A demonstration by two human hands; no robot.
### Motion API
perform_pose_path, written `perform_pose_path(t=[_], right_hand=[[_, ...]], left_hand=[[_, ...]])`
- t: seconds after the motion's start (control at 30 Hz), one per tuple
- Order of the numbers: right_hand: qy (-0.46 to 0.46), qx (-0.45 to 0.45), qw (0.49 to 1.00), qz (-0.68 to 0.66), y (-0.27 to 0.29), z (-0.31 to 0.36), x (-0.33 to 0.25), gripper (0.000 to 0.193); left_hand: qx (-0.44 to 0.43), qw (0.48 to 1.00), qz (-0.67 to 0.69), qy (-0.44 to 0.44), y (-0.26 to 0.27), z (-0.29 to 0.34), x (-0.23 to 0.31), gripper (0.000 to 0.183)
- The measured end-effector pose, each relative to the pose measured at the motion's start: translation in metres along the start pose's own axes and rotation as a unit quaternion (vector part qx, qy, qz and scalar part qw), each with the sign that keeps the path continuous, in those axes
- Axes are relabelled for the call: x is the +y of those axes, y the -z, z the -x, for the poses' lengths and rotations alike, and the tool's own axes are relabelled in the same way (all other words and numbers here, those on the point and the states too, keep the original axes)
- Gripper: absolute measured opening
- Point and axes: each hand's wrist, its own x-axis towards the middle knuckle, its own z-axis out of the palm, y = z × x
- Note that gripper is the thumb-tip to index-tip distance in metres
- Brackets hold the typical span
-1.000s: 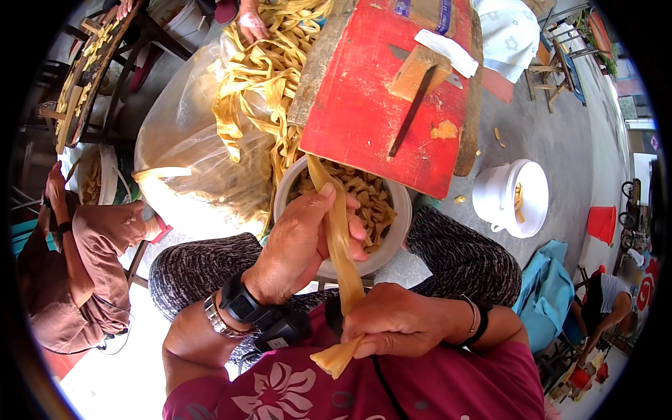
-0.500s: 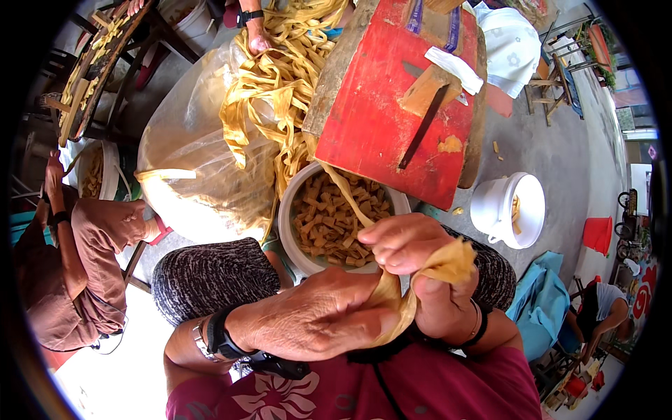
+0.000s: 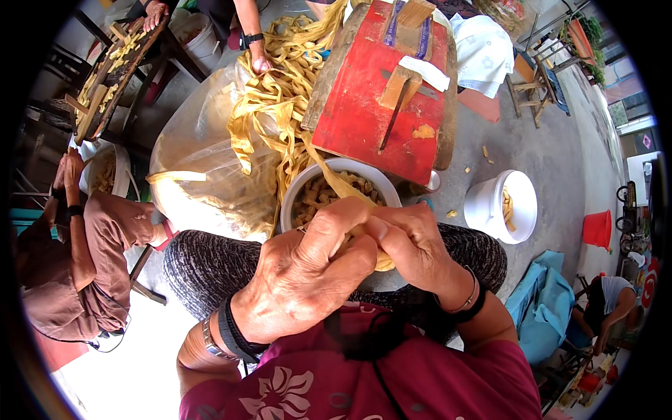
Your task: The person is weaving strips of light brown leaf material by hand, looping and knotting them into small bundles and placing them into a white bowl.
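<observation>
A long, flat, soft yellow strip [image 3: 339, 183], looking like bean curd skin, runs from the heap near the board to my hands. Both hands are closed on it above my lap: my left hand [image 3: 301, 269] with bent fingers, my right hand [image 3: 414, 241] pinching close beside it. Their fingers almost touch and hide most of the held part; a bit of yellow shows under the right fingers. Just beyond them, between my knees, stands a white bucket [image 3: 287, 204] with many short tan folded pieces [image 3: 316, 192], partly covered by my hands.
A red board [image 3: 343, 119] with a wooden block and dark blade [image 3: 392, 115] stands ahead. Left of it, yellow strips [image 3: 280, 98] lie heaped on clear plastic [image 3: 189, 133], touched by another person's hand [image 3: 260, 64]. Another white bucket [image 3: 483, 210] stands right; a seated person [image 3: 105, 259] is left.
My hands have come closer together and moved slightly forward, over the bucket's near rim. The strip's end that stuck up by my right thumb is now tucked down out of sight.
</observation>
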Motion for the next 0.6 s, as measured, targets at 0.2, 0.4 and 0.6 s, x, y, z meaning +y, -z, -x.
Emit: perform_pose_path(t=[0.2, 0.4, 0.6], right_hand=[[0.064, -0.015, 0.998, 0.019, -0.004, 0.027, 0.011, 0.032], [0.227, 0.083, 0.970, 0.000, -0.021, 0.051, 0.027, 0.039], [0.157, 0.110, 0.981, 0.039, -0.023, 0.068, 0.030, 0.042]], left_hand=[[-0.043, 0.988, 0.126, 0.079, -0.010, 0.022, 0.005, 0.015], [-0.096, 0.683, 0.648, 0.324, -0.013, 0.036, 0.017, 0.022], [-0.069, 0.945, 0.294, 0.126, -0.030, 0.044, 0.023, 0.052]])
